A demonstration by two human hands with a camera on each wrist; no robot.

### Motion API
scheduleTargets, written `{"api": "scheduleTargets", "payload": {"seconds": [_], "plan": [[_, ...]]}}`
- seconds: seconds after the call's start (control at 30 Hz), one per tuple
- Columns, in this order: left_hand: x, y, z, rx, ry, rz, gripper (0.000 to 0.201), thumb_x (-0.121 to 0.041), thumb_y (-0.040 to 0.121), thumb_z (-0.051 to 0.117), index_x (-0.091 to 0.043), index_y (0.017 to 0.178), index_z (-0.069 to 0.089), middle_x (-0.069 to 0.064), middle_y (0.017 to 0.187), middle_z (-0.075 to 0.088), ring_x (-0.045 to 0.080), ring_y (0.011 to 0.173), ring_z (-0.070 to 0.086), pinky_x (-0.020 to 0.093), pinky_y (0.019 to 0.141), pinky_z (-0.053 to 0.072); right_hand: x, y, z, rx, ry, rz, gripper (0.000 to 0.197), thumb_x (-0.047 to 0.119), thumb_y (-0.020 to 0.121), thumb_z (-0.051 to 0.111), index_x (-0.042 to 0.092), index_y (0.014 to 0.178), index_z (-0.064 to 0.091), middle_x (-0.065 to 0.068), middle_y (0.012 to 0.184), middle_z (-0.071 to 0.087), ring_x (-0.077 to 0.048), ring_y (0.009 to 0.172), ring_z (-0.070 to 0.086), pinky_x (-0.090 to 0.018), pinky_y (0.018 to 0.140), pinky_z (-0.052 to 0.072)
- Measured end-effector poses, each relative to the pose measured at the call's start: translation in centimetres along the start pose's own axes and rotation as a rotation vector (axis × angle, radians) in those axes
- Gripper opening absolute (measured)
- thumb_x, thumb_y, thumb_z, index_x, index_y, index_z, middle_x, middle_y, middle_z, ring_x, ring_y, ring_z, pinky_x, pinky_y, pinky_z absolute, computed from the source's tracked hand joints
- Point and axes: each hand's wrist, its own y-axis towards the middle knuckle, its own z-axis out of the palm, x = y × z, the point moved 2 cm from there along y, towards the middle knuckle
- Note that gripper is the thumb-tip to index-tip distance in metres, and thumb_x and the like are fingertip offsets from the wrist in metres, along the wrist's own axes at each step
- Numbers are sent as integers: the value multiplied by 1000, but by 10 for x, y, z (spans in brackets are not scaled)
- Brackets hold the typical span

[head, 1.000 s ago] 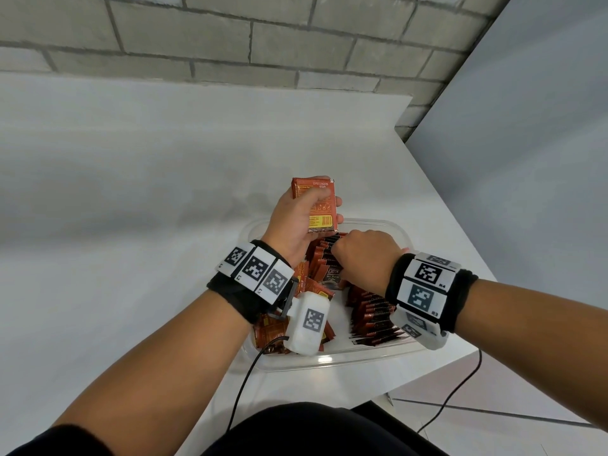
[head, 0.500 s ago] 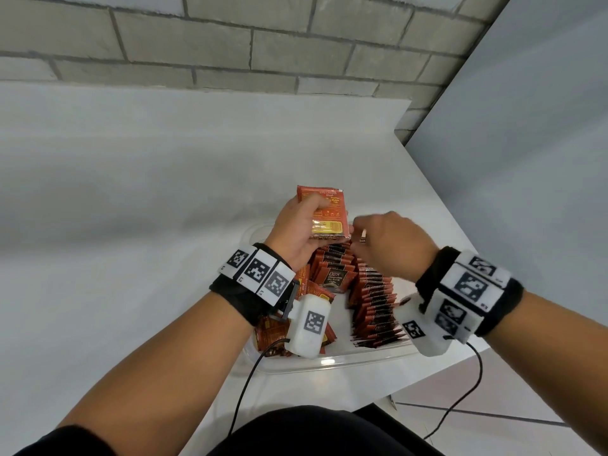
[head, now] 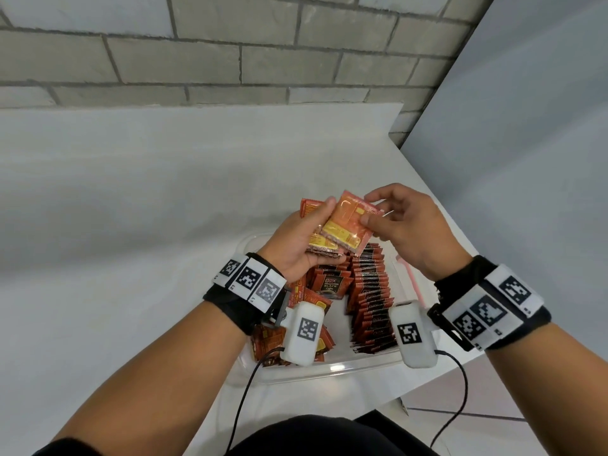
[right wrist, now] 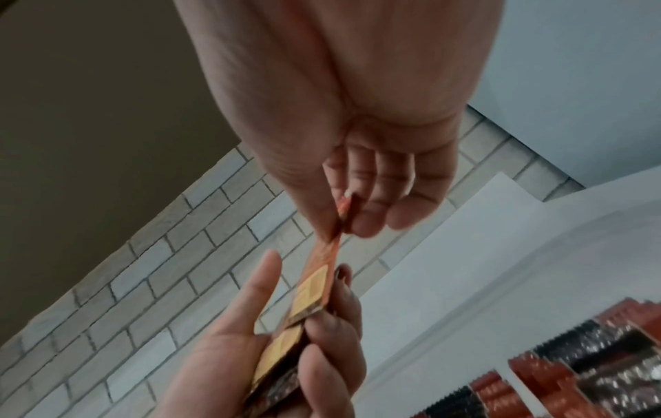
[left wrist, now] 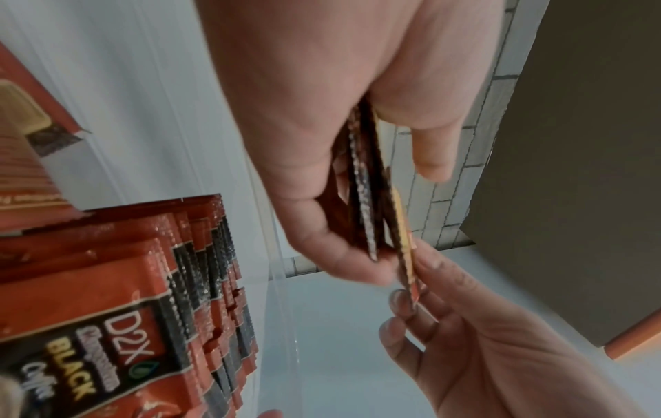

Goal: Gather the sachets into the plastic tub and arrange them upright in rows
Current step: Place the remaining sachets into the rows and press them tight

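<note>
A clear plastic tub (head: 316, 373) sits at the table's near right corner. Inside it a row of red-and-black sachets (head: 371, 297) stands upright on the right side, while loose sachets (head: 316, 291) lie in a pile on the left. My left hand (head: 306, 238) holds a small stack of sachets (head: 322, 248) above the tub's far end. My right hand (head: 378, 212) pinches one orange sachet (head: 352, 225) by its upper edge, laid against the top of that stack. The wrist views show the stack (left wrist: 365, 203) edge-on and the pinched sachet (right wrist: 322, 263).
The white table (head: 131, 225) stretches left and back to a grey brick wall (head: 230, 51). A grey panel (head: 526, 143) stands to the right past the table's edge. A pink strip (head: 411, 274) lies by the tub's right rim. Wrist-camera cables hang toward my lap.
My right hand rose out of the tub and came up to the left hand's stack with one sachet pinched. The left hand turned the stack flatter toward it.
</note>
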Motion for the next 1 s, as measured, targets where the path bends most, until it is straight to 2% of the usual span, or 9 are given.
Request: {"api": "scheduleTargets", "payload": {"seconds": [0.13, 0.27, 0.37, 0.47, 0.53, 0.6, 0.73, 0.87, 1.0], "plan": [[0, 2, -2, -47, -42, 13, 45, -51, 76, 56, -13, 99, 64, 7, 79, 68, 19, 66, 65, 33, 61, 57, 7, -7, -4, -149, -76, -245, 24, 9, 83, 71, 25, 76, 55, 10, 76, 60, -6, 69, 56, -18, 64, 46], [-1, 2, -1, -61, -125, 29, 30, -27, 85, 59, -6, 107, 62, 14, 91, 67, 23, 73, 66, 33, 61, 58, 0, -14, 7, 60, -299, -422, 14, 8, 76, 77, 16, 80, 67, 5, 86, 54, -2, 77, 52, -8, 71, 39], [-1, 3, -2, -89, -124, 48, 20, -2, 90, 53, -1, 109, 60, 15, 95, 66, 23, 80, 67, 36, 67, 58, -9, -16, 14, 197, -392, -427, 18, 16, 74, 81, 19, 89, 72, 5, 94, 51, -8, 89, 50, -16, 81, 39], [0, 4, -2, -131, -126, 67, 28, 1, 90, 54, 4, 117, 57, 20, 104, 65, 29, 91, 66, 42, 75, 56, -9, -18, 13, 132, -334, -334, 24, 28, 77, 77, 23, 98, 67, 6, 95, 51, -6, 85, 52, -10, 74, 38], [-1, 4, -3, -151, -137, 74, 23, 1, 90, 54, 2, 113, 57, 19, 103, 67, 30, 91, 67, 43, 74, 58, -8, -18, 11, 31, -314, -191, 30, 36, 80, 73, 25, 102, 55, 9, 94, 55, -3, 78, 58, -9, 63, 42], [-1, 4, -2, -152, -142, 78, 17, 3, 90, 52, -3, 105, 59, 15, 99, 68, 29, 90, 67, 44, 75, 58, -11, -20, 13, 49, -269, -31, 36, 39, 80, 72, 25, 103, 49, 10, 89, 63, -5, 73, 64, -13, 58, 47], [0, 3, -1, -127, -106, 78, 21, 7, 89, 50, -6, 102, 59, 13, 100, 67, 29, 94, 65, 46, 83, 54, -11, -20, 13, 136, -68, 56, 27, 19, 83, 72, 23, 105, 57, 2, 74, 70, -16, 67, 69, -32, 68, 56], [-1, 2, 1, -57, -58, 70, 24, 7, 88, 50, -10, 102, 60, 11, 98, 68, 26, 91, 66, 45, 81, 56, -5, -11, 8, 59, -82, 2, 31, 8, 93, 54, 35, 109, 61, 2, 84, 60, -22, 71, 64, -35, 62, 56], [-2, 1, 0, -59, -52, 97, 29, 13, 86, 49, -11, 97, 61, 6, 89, 70, 20, 82, 69, 37, 72, 59, -8, -13, 16, 90, 91, 195, 26, 14, 94, 57, 23, 118, 51, -7, 100, 60, -22, 78, 68, -33, 61, 60]]}}
